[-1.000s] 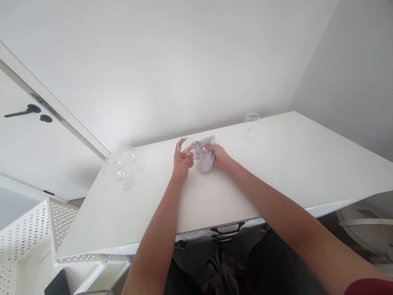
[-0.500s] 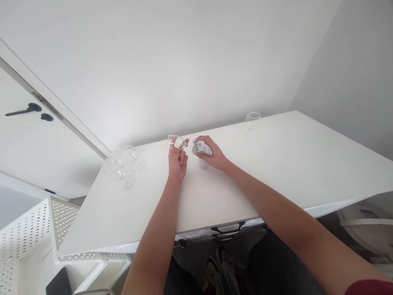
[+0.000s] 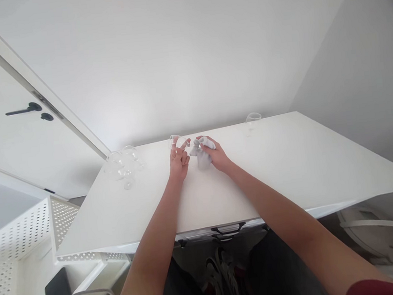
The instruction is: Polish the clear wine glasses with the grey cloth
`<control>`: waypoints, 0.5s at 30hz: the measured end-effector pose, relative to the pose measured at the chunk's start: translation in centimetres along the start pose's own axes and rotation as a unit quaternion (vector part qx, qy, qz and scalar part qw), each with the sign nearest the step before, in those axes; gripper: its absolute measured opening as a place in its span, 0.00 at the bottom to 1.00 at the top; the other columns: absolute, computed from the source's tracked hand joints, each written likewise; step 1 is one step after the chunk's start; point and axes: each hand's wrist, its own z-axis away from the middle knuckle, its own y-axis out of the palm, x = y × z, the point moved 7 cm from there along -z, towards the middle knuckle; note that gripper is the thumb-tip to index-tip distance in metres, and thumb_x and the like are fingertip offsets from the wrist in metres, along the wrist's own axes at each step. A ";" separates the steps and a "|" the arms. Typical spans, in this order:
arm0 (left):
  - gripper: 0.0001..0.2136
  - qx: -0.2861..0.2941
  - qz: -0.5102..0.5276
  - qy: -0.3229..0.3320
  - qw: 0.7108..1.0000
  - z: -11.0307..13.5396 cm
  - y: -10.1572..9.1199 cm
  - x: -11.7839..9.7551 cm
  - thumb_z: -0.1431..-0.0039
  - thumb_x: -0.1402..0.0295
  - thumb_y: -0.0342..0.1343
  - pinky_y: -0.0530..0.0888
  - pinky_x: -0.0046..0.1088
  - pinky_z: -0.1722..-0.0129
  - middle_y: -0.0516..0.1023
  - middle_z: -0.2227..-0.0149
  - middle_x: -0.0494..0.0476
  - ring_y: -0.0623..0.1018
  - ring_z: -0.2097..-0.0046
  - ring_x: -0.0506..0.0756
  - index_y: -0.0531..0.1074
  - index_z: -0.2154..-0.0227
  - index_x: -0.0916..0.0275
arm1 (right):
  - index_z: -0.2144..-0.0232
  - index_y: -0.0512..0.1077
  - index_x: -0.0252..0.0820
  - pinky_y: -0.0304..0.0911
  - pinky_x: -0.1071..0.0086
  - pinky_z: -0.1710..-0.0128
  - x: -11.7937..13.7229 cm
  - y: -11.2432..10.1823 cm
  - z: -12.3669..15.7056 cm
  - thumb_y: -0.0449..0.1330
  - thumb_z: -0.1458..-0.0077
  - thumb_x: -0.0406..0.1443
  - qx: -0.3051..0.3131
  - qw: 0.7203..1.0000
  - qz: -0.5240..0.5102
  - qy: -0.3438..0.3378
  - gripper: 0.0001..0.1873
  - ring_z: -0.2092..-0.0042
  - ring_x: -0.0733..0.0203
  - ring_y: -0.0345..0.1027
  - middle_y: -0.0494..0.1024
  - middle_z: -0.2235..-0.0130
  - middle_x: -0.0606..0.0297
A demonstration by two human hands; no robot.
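My left hand [image 3: 179, 160] holds a clear wine glass [image 3: 178, 142] on its side above the white tabletop, its bowl toward the left and its stem pointing right. A light grey cloth [image 3: 203, 157] is gripped in my right hand [image 3: 219, 156], bunched around the stem and foot end of that glass. The foot itself is mostly hidden by cloth and fingers. Several more clear wine glasses [image 3: 118, 165] stand grouped at the table's left. One lone wine glass [image 3: 253, 119] stands near the back edge, to the right.
The white table [image 3: 284, 170] backs onto a pale wall. At left are a door with a dark handle [image 3: 29, 108], a perforated white shelf [image 3: 18, 234] and a dark flat object [image 3: 58, 293]. A drawer with a black handle [image 3: 229, 229] sits under the front edge.
My right hand has shifted slightly, and more of the cloth now spreads out and hangs below it. The glass in my left hand has moved marginally right.
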 end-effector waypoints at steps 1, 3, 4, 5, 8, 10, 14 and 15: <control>0.29 0.007 -0.002 0.001 1.000 0.0 0.1 0.0 0.41 0.52 0.69 0.59 0.21 0.81 0.78 0.39 0.65 0.53 0.79 0.41 0.68 0.39 0.49 | 0.46 0.75 0.51 0.69 0.58 0.45 -0.5 0.1 0.0 0.66 0.41 0.49 0.006 0.997 -0.058 0.050 0.24 0.46 0.52 0.71 0.77 0.47 0.61; 0.30 0.015 -0.010 0.003 1.000 0.0 0.1 0.1 0.41 0.52 0.69 0.59 0.21 0.80 0.78 0.38 0.66 0.54 0.79 0.41 0.68 0.38 0.49 | 0.45 0.74 0.50 0.71 0.62 0.51 -1.1 0.3 0.1 0.69 0.44 0.50 0.019 0.982 -0.146 0.117 0.27 0.51 0.55 0.73 0.79 0.50 0.62; 0.30 0.016 -0.015 0.003 1.000 0.0 0.1 0.0 0.41 0.52 0.69 0.60 0.22 0.80 0.77 0.38 0.66 0.54 0.79 0.41 0.68 0.38 0.48 | 0.45 0.74 0.50 0.72 0.64 0.53 -1.2 0.4 0.2 0.70 0.45 0.49 0.023 0.975 -0.174 0.135 0.27 0.53 0.56 0.74 0.80 0.50 0.62; 0.30 0.016 -0.019 0.004 1.000 0.0 0.1 0.0 0.41 0.53 0.68 0.60 0.22 0.80 0.77 0.38 0.66 0.54 0.79 0.41 0.68 0.37 0.48 | 0.46 0.74 0.50 0.72 0.65 0.55 -1.3 0.5 0.2 0.71 0.45 0.48 0.025 0.969 -0.194 0.148 0.27 0.55 0.58 0.74 0.80 0.51 0.63; 0.30 0.011 -0.029 0.006 1.000 -0.1 0.0 -0.1 0.40 0.54 0.68 0.60 0.22 0.80 0.77 0.38 0.66 0.53 0.80 0.40 0.67 0.37 0.48 | 0.50 0.75 0.46 0.73 0.66 0.58 -1.5 0.9 0.3 0.71 0.43 0.48 0.045 0.956 -0.226 0.183 0.23 0.59 0.59 0.75 0.81 0.56 0.62; 0.29 0.008 -0.038 0.010 0.999 -0.1 -0.1 -0.1 0.39 0.55 0.67 0.60 0.22 0.80 0.76 0.37 0.66 0.52 0.80 0.40 0.67 0.37 0.48 | 0.52 0.76 0.44 0.74 0.66 0.59 -1.7 1.3 0.4 0.69 0.42 0.49 0.067 0.950 -0.229 0.199 0.21 0.59 0.58 0.76 0.81 0.58 0.60; 0.31 0.009 -0.067 0.020 0.998 -0.1 0.0 0.0 0.39 0.55 0.66 0.59 0.24 0.80 0.77 0.38 0.67 0.54 0.80 0.41 0.65 0.34 0.47 | 0.49 0.76 0.44 0.75 0.62 0.54 -2.3 0.5 0.1 0.68 0.41 0.49 0.028 0.971 -0.163 0.175 0.23 0.55 0.55 0.76 0.82 0.54 0.58; 0.32 0.010 -0.076 0.023 0.997 -0.1 0.1 0.1 0.39 0.55 0.67 0.59 0.24 0.80 0.78 0.39 0.67 0.55 0.79 0.41 0.64 0.34 0.48 | 0.48 0.76 0.44 0.74 0.61 0.52 -2.3 -0.1 -0.1 0.67 0.41 0.47 -0.001 0.982 -0.119 0.147 0.22 0.53 0.55 0.76 0.82 0.52 0.58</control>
